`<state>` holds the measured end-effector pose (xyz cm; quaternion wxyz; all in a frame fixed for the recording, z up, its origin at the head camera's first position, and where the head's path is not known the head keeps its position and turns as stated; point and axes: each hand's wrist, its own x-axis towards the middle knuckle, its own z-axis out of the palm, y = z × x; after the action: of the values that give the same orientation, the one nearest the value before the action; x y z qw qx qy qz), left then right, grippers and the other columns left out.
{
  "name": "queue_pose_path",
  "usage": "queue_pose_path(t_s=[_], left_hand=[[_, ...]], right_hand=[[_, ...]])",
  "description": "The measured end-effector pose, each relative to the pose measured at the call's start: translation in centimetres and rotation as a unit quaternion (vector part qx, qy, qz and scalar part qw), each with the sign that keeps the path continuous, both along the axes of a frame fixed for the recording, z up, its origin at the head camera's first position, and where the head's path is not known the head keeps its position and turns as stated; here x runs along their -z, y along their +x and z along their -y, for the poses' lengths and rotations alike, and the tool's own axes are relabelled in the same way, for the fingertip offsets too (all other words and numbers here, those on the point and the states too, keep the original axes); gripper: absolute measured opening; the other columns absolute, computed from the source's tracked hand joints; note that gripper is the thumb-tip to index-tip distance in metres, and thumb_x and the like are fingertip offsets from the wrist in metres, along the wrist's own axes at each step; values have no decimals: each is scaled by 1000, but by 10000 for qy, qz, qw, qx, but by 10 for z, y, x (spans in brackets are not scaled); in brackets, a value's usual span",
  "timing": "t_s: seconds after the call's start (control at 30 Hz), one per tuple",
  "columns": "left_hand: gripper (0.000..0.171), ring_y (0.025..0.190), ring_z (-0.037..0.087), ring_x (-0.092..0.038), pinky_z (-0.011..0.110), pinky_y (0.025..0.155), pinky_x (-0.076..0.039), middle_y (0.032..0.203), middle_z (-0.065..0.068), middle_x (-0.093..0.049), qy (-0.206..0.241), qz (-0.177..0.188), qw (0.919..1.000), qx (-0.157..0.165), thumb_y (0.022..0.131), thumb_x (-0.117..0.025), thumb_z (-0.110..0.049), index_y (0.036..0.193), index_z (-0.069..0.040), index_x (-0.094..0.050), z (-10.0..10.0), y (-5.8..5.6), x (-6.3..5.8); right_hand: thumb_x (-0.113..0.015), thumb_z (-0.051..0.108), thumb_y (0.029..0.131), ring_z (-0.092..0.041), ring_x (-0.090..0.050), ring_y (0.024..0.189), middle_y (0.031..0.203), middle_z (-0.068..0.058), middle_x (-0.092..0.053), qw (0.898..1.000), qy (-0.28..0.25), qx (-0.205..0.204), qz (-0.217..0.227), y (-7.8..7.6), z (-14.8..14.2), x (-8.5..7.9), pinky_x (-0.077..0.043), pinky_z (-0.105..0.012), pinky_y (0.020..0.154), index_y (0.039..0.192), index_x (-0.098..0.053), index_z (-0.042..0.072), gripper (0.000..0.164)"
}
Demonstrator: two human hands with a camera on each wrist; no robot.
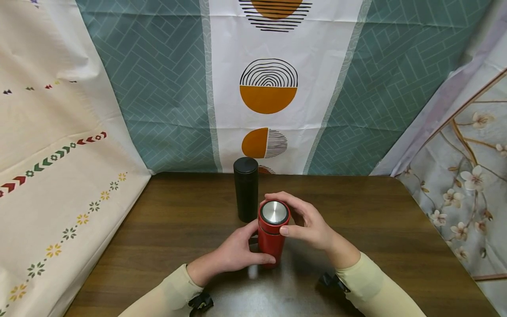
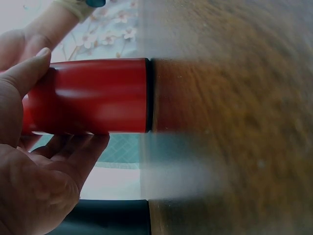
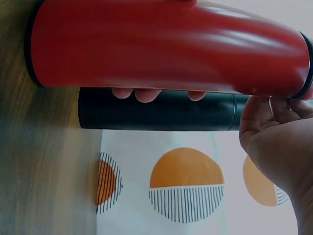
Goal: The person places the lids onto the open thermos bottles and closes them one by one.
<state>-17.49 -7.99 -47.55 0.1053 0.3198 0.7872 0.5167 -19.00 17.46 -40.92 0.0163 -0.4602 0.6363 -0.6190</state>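
Note:
A red thermos flask (image 1: 271,246) with a silver-topped lid (image 1: 274,212) stands upright on the wooden table. Around its lower body curls my left hand (image 1: 235,251), thumb across the front and fingers behind. My right hand (image 1: 310,222) grips the flask at the lid, thumb on the near side and fingers round the far side. In the left wrist view the red flask (image 2: 98,95) has its black base at the tabletop. Just behind it stands a black flask (image 1: 246,193), untouched; the right wrist view shows this black flask (image 3: 156,115) past the left fingertips.
The brown wooden table (image 1: 178,207) runs back to a hanging teal and white cloth (image 1: 166,88). An embroidered cream cloth (image 1: 67,176) hangs along the left, a flowered cloth (image 1: 459,193) along the right.

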Motion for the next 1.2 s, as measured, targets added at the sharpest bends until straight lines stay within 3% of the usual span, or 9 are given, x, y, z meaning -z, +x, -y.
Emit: queue_pose_path(t_s=[0.3,0.7,1.2], left_hand=[[72,135,13,-64,46,117,-52,141,-16,-68,32,-15,10000,32,90,-96,-32,150,-34,-57,-1,0,0],[75,136,12,-63,46,118,-52,145,-17,-66,6,-8,10000,29,90,-96,-31,153,-37,-55,0,0,1],[75,136,12,-63,47,118,-52,144,-18,-67,16,-120,9999,7,89,-97,-31,153,-36,-57,-1,-1,2]], right_hand=[[-81,3,93,-31,-63,129,139,-17,-68,9988,91,456,-152,0,0,1,-50,-38,116,148,-61,2,58],[-91,3,85,-29,-64,122,135,-11,-65,9943,277,993,-279,3,3,1,-55,-37,110,141,-60,9,64],[-98,-3,75,-28,-64,119,133,-8,-62,9869,341,1526,-403,8,9,2,-56,-35,106,136,-55,9,76]])
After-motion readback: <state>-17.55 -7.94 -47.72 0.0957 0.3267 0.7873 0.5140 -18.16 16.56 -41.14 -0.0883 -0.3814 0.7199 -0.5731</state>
